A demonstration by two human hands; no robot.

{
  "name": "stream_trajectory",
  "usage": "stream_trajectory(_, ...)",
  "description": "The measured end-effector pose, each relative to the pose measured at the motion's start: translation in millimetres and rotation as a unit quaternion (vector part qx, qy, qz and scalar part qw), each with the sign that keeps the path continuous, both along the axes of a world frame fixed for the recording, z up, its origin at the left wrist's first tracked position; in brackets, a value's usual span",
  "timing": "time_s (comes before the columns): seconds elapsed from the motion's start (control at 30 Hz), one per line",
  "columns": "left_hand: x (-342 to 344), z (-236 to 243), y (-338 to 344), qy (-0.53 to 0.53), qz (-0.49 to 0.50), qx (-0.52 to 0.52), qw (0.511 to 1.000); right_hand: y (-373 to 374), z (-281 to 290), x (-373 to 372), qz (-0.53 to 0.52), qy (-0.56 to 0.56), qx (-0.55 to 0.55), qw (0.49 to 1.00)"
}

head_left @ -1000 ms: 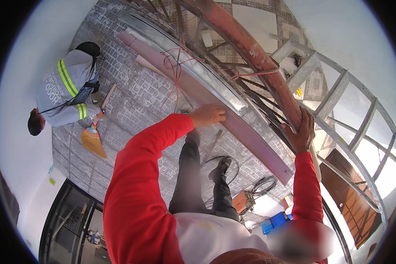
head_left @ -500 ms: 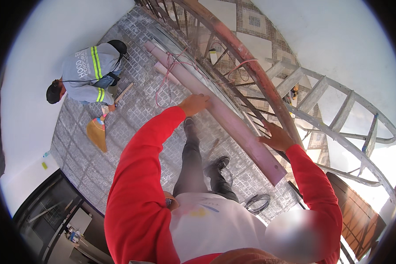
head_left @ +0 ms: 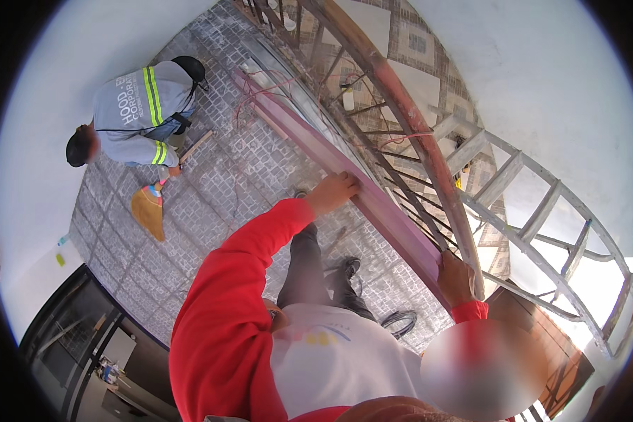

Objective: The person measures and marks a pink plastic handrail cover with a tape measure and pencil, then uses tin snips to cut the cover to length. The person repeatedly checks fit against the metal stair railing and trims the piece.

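Pinching the pink metal channel (head_left: 396, 228), left hand (head_left: 334, 193) mid-length, right hand (head_left: 457, 280) nearer one end: held beside the railing (head_left: 403, 97), not yet released.

Wide fisheye view from the wearer's head, looking steeply down, white-and-red fabric shirt (head_left: 359, 355) very near at six o'clock, grey block-patterned paved floor (head_left: 260, 169) farther below toward ten o'clock

We've got a dk-framed glass dr (head_left: 62, 327). Above it: white wall (head_left: 39, 148); upper-R of it, grey block-pattern flr (head_left: 197, 246); farther upper-R, beige/brn tiled flr (head_left: 416, 46) & 2nd white wall (head_left: 548, 77). Far R of it we see a brn dr (head_left: 541, 325) & v. bright lt (head_left: 591, 281).
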State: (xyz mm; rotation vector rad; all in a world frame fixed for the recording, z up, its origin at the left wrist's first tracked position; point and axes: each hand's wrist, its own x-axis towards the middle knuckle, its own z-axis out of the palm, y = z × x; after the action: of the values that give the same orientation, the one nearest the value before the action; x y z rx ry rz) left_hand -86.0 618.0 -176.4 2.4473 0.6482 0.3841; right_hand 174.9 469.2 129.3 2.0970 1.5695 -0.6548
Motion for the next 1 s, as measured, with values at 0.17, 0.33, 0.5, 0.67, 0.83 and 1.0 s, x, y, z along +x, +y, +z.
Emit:
stream_trajectory(0.17, 48.9, 70.6, -25.3, -0.130, 0.010, -0.025, 0.991, 9.9, 124.0, 9.8, 0.011, -0.096, -0.058, 0.994)
stream_trajectory(0.33, 79.7, 150.3, -67.1, -0.207, -0.044, -0.082, 0.974, -14.2, 216.5, 47.5, 0.013, -0.043, -0.064, 0.997)
stream_trajectory(0.5, 121.8, 188.1, -126.8, -0.247, -0.145, -0.180, 0.941, -86.7, 250.2, 117.7, -0.086, 0.004, -0.151, 0.985)
stream_trajectory(0.67, 188.9, 179.9, -219.0, -0.200, -0.188, -0.200, 0.941, -209.4, 223.9, 194.5, -0.019, 0.000, -0.115, 0.993)
stream_trajectory(0.83, 217.9, 128.8, -314.8, -0.205, 0.010, -0.278, 0.938, -326.1, 194.2, 230.7, 0.090, -0.124, -0.035, 0.988)
stream_trajectory(1.0, 199.2, 42.9, -358.0, -0.093, 0.422, -0.672, 0.602, -389.0, 225.8, 256.0, 0.070, -0.099, -0.034, 0.992)
